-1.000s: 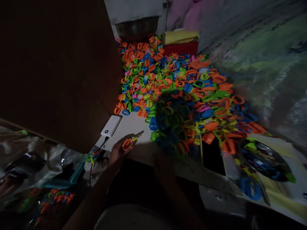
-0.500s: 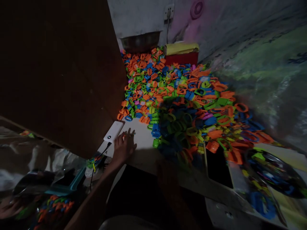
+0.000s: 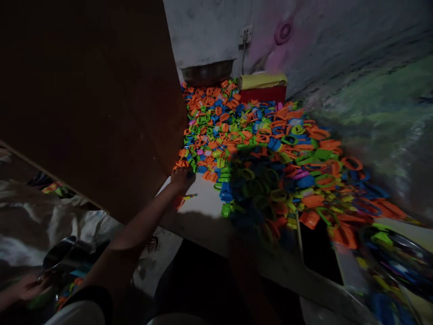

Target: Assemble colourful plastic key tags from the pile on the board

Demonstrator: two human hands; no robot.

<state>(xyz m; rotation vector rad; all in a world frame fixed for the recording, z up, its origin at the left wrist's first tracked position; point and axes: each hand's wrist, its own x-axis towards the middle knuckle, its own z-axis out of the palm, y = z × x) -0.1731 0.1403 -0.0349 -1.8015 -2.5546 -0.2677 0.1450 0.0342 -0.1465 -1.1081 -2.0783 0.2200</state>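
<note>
A tall brown panel (image 3: 91, 99) walls off the left of the pile and hides what lies behind it from us. Beneath the pile runs the worktop (image 3: 209, 198), showing white in a lit patch by the pile's near left corner. The pile (image 3: 233, 131) itself is a wide heap of small plastic rings and blocks, mostly orange, green and blue, some yellow, a few pink; a dark shadow dulls the colours across its near side.

A metal basin (image 3: 208, 74) stands at the pile's far left edge, and a red box (image 3: 262, 94) with a yellow top at its far middle. Off its near right corner we see a dark bowl (image 3: 401, 259) holding coloured pieces.

Our left hand (image 3: 182, 179) reaches to the pile's near left corner, against orange pieces; we cannot tell whether its fingers pinch anything. Our right hand (image 3: 239, 246), on the pile's near side, is so dark that we cannot read its fingers either. At the pile's near edge, towards the right, lies a phone (image 3: 320, 250).

Smallest, a blurred orange piece (image 3: 179, 202) with a thin yellow strip (image 3: 191, 196) lies just short of the pile's near left corner, beside our left wrist.
</note>
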